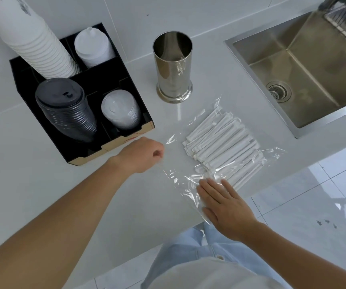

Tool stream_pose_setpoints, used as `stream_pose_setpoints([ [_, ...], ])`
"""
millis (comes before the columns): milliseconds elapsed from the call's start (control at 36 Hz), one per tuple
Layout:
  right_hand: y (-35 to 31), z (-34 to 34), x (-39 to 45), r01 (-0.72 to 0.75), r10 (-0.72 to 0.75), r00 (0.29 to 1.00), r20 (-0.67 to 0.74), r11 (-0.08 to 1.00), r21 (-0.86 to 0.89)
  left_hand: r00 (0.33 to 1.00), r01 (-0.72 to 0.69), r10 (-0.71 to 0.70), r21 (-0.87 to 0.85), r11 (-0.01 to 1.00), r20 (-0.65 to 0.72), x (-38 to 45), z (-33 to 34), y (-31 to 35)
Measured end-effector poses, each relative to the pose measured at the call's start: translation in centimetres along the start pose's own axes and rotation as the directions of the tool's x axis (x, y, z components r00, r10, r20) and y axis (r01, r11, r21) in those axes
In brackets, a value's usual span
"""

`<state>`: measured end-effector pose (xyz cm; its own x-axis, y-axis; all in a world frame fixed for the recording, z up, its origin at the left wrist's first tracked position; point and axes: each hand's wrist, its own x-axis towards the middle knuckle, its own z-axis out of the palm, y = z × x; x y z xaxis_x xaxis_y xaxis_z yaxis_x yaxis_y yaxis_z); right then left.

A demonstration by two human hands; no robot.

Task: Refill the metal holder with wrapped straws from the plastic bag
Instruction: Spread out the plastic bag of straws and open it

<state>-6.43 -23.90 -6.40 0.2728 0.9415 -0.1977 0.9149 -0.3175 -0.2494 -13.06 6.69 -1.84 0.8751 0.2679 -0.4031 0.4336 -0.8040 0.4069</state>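
Bare forearms; seemingly pale-blue trousers (188, 253).

A café or drinks-counter prep area. A white countertop (43, 184) holds a black organizer (124, 84) stocked with stacked paper cups (32, 38) and black lids (68, 113). A stainless steel sink (305, 65) is set into the counter beside it.

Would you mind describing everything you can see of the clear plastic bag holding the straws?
The plastic bag is clear, thin and crinkled, lying flat on the white counter in front of the metal holder, left of the sink. It holds a loose bundle of white wrapped straws lying diagonally. Its near end is empty film reaching the counter's front edge. The left hand pinches its left edge, and the right hand lies flat, fingers straight, on the near end.
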Motion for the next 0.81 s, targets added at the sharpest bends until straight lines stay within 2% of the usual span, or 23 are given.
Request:
stream_pose_setpoints([
  [111, 1.1, 0.9, -1.6, 0.041, -0.041, 0.998, -0.051, 0.999, 0.008, 1.0, 0.009, -0.011, -0.11, 0.994, -0.014, -1.0, 0.2, -1.3],
  [167, 1.2, 1.1, -1.8, 0.038, -0.036, 0.998, -0.057, 0.999, 0.022, 1.0, 0.017, -0.016, -0.102, 0.995, 0.016, -1.4, 0.4, -1.6],
  [222, 1.2, 1.2, -1.8, 0.032, -0.031, 0.998, -0.058, 0.999, 0.033, 1.0, -0.005, 0.005, 0.02, 1.0, 0.005, -1.7, 0.7, -1.3],
  [306, 1.0, 1.2, -1.7, 0.023, -0.019, 0.998, -0.064, 0.999, 0.049, 0.982, -0.102, 0.144, 0.291, 0.951, -0.124, -1.6, 1.1, -0.1],
  [417, 1.1, 0.9, -1.7, 0.028, -0.025, 0.998, -0.051, 0.998, 0.06, 0.978, -0.206, 0.18, 0.427, 0.88, 0.1, -0.9, 1.9, 2.6],
  [472, 1.0, 0.6, -1.6, 0.024, -0.021, 0.999, -0.043, 0.996, 0.081, 0.971, -0.234, 0.193, 0.397, 0.888, 0.139, -0.6, 2.3, 3.9],
  [556, 1.2, 0.2, -1.7, 0.0, 0.006, 0.999, -0.034, 0.987, 0.159, 0.972, -0.231, 0.202, 0.317, 0.92, 0.121, -0.7, 3.3, 4.7],
  [694, 1.6, -0.6, -1.6, -0.007, 0.026, 0.996, -0.085, 0.975, 0.222, 0.977, -0.199, 0.182, 0.168, 0.966, 0.11, -2.2, 3.3, 3.0],
  [806, 1.7, -0.7, -1.3, -0.012, 0.04, 0.992, -0.119, 0.974, 0.227, 0.979, -0.203, 0.199, 0.13, 0.97, 0.044, -4.6, 3.3, 1.0],
])
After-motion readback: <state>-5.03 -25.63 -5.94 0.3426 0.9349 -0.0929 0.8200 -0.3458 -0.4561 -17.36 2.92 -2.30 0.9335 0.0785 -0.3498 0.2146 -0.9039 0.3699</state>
